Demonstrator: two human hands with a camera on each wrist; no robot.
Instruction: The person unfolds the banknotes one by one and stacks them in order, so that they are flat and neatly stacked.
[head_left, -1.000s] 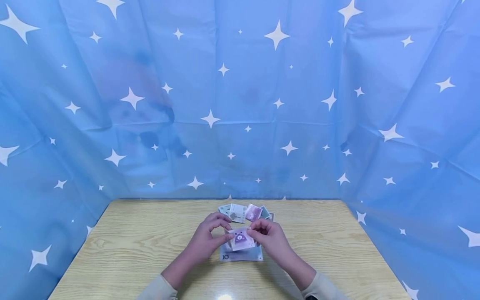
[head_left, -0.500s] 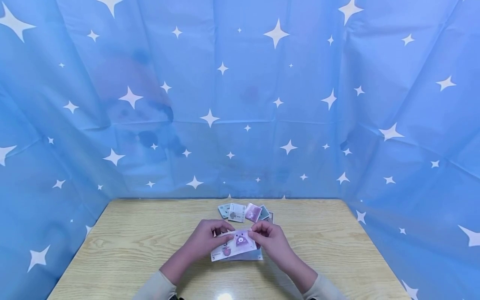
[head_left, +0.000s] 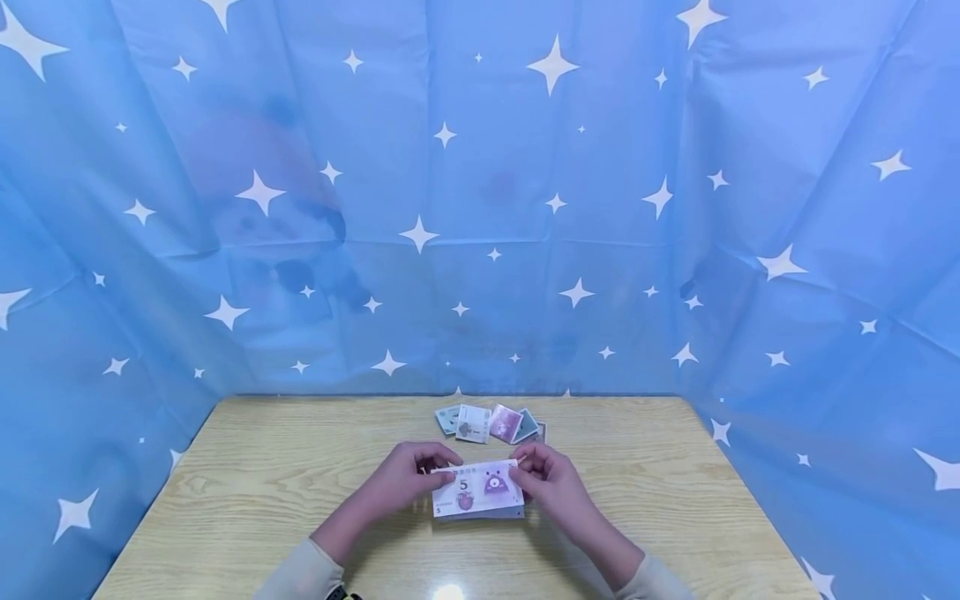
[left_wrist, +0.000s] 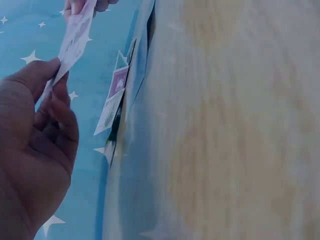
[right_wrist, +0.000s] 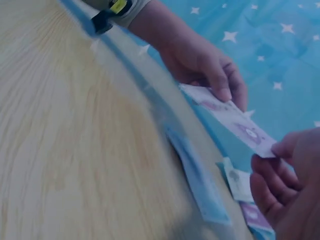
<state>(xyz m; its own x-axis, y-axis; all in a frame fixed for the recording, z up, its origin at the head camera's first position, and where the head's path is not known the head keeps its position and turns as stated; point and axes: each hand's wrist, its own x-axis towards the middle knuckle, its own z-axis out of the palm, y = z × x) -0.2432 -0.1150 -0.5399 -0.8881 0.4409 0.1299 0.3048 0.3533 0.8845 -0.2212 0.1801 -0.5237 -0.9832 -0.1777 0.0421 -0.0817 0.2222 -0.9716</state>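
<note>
A white and purple play banknote [head_left: 480, 487] marked 5, with a one-eyed purple figure, is stretched flat between both hands. My left hand [head_left: 408, 473] pinches its left end between thumb and fingers. At the other end, the thumb and fingers of my right hand [head_left: 553, 483] grip the upper right corner. The right wrist view shows the same banknote [right_wrist: 235, 122] held above the table. Below it lies a bluish banknote [right_wrist: 200, 180], mostly covered in the head view.
Behind the hands, several folded banknotes [head_left: 474, 423] lie in a row near the far edge of the wooden table [head_left: 300, 467]. A blue curtain [head_left: 480, 192] with white stars hangs behind and at both sides.
The banknote, folded at first, is now opened out to its full length. My left hand has shifted slightly left and the note has levelled; the row behind has stayed put.
</note>
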